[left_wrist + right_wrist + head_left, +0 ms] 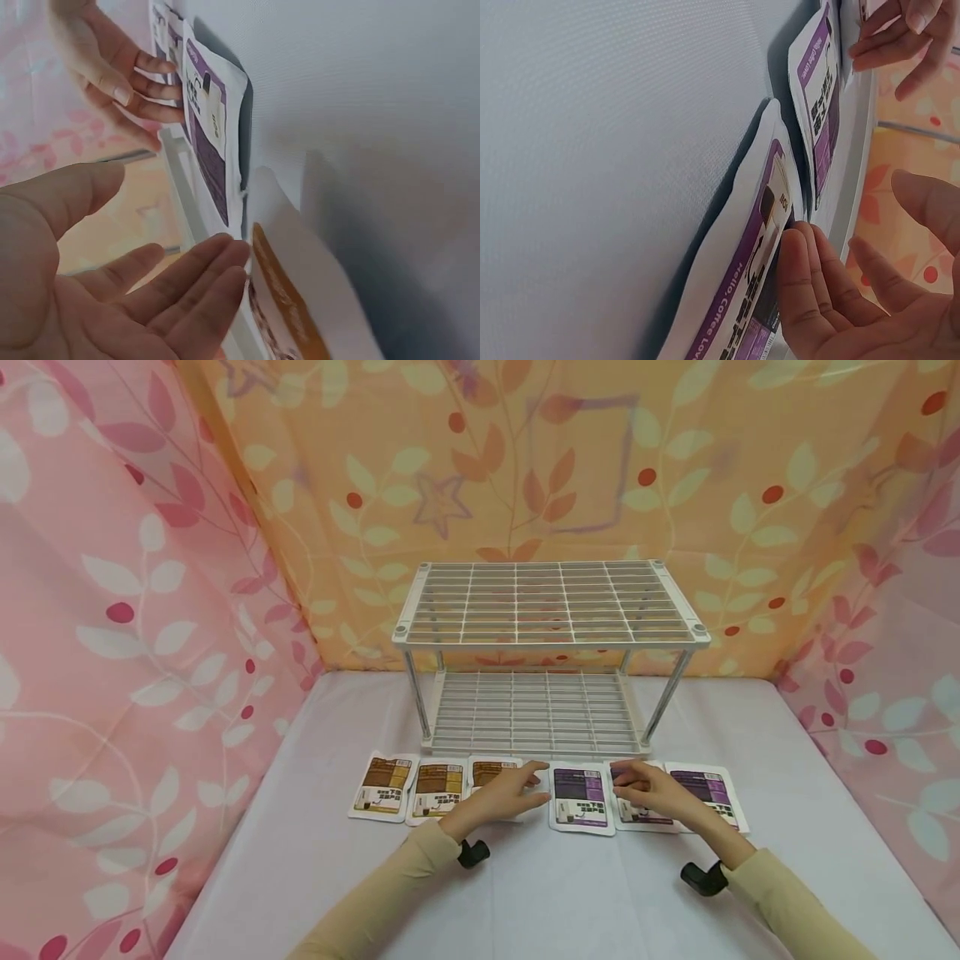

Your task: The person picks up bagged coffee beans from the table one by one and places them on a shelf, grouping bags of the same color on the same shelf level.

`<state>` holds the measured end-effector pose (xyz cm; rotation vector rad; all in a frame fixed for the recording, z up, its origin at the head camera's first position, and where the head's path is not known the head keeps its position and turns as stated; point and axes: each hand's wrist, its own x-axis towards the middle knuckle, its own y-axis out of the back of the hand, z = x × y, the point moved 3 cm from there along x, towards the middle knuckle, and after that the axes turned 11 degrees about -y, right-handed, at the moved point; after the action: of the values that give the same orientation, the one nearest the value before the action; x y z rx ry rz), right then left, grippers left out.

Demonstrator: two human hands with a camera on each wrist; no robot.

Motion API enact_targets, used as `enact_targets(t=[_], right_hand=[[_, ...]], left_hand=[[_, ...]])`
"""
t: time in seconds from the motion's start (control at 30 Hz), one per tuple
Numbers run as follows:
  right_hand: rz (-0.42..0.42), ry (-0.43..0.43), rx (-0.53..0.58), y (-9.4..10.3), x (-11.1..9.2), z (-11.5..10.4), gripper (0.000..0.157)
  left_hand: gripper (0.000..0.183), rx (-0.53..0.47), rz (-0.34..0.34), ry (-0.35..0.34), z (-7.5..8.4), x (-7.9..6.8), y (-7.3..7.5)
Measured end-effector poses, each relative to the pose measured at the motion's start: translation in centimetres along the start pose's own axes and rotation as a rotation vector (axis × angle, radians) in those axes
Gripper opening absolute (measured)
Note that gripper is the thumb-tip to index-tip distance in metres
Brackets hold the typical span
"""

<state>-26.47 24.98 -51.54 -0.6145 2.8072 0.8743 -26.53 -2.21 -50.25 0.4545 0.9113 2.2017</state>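
Observation:
Three white-edged packets with brown labels (385, 787) lie in a row at the left, and three with purple labels (582, 797) continue it at the right. My left hand (507, 793) hovers over the third brown packet (489, 770), partly hiding it, with its fingers loosely extended toward the purple ones. In the left wrist view its fingertips reach the edge of a brown packet (283, 300). My right hand (660, 792) is over the middle purple packet (637, 818). The right wrist view has its fingertips right at that packet's face (739, 300), which reads "Hello, Coffee Lover".
A two-tier white wire rack (551, 602) on metal posts stands just behind the packets. White cloth covers the table (555, 902). Floral curtains (360, 460) hang at the back and both sides. A black wrist-mounted device (702, 878) sits below each wrist.

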Motion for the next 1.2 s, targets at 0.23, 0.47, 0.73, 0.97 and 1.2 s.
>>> enact_targets(t=[0.23,0.47,0.73,0.97,1.2], right_hand=[[-0.044,0.004,0.039,-0.4,0.0,-0.2,0.052],[-0.067,-0.002,0.066,-0.7,-0.3,-0.5,0.054],[-0.037,0.024,-0.008,-1.3,-0.2,-0.2,0.051],[-0.012,0.013,-0.001,-1.9,-0.4,-0.4,0.052],[0.005,0.018,-0.011,-2.3,-0.6,-0.8,0.054]], left_hand=[[0.055,0.114,-0.013,0.04,0.6,0.8,-0.8],[0.056,0.191,-0.02,0.044,1.2,1.0,-1.2],[0.055,0.153,-0.029,0.036,1.5,1.2,-1.6],[0.053,0.097,-0.03,0.042,1.5,1.2,-1.9],[0.052,0.005,-0.033,0.042,1.3,0.9,-2.1]])
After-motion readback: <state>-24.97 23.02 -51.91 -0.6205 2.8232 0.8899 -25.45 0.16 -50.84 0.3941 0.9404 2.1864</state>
